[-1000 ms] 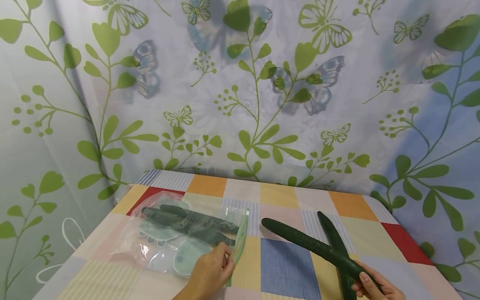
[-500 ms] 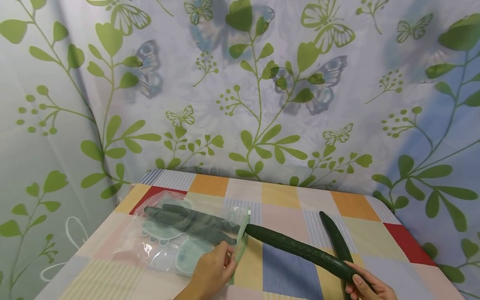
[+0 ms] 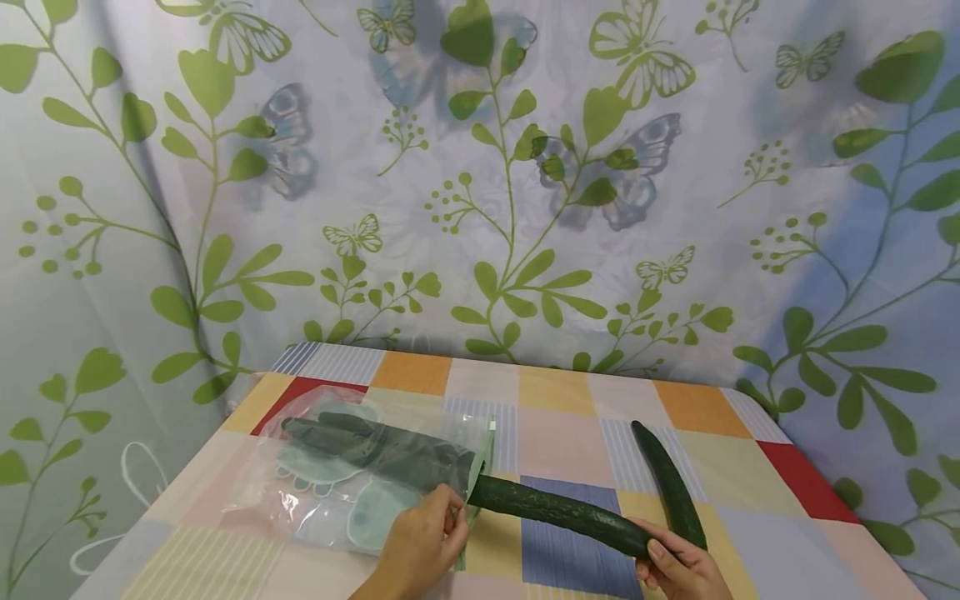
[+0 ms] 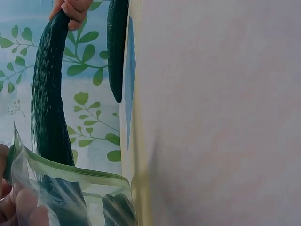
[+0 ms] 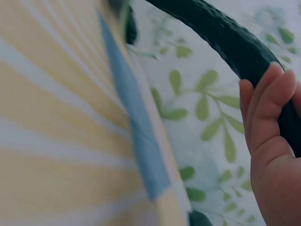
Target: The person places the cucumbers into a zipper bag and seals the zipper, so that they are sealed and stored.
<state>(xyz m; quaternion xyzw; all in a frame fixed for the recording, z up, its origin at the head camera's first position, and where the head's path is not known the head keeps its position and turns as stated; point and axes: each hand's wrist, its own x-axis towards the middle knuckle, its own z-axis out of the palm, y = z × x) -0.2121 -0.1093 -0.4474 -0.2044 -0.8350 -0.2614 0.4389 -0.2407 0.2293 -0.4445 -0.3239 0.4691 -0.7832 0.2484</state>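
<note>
My right hand (image 3: 682, 565) grips a long dark green cucumber (image 3: 558, 510) by its near end. The cucumber's far tip is inside the mouth of a clear zip bag (image 3: 322, 512) with a green zip edge. At that mouth my left hand (image 3: 423, 533) pinches the bag's edge between thumb and fingers. Inside the bag, dark cucumbers (image 3: 390, 450) lie side by side, seen through the plastic. Another cucumber (image 3: 670, 483) lies on the table beside my right hand. The left wrist view shows the held cucumber (image 4: 49, 89) entering past the green zip edge (image 4: 80, 173).
A patchwork-patterned cloth (image 3: 558, 433) covers the table. Behind it hangs a curtain (image 3: 420, 283) printed with leaves and butterflies. A white cord (image 3: 138, 475) loops at the table's left side.
My right hand has moved left with the cucumber, off the one lying on the table, and its tip has gone into the bag's mouth. My left hand has kept its hold on the edge.
</note>
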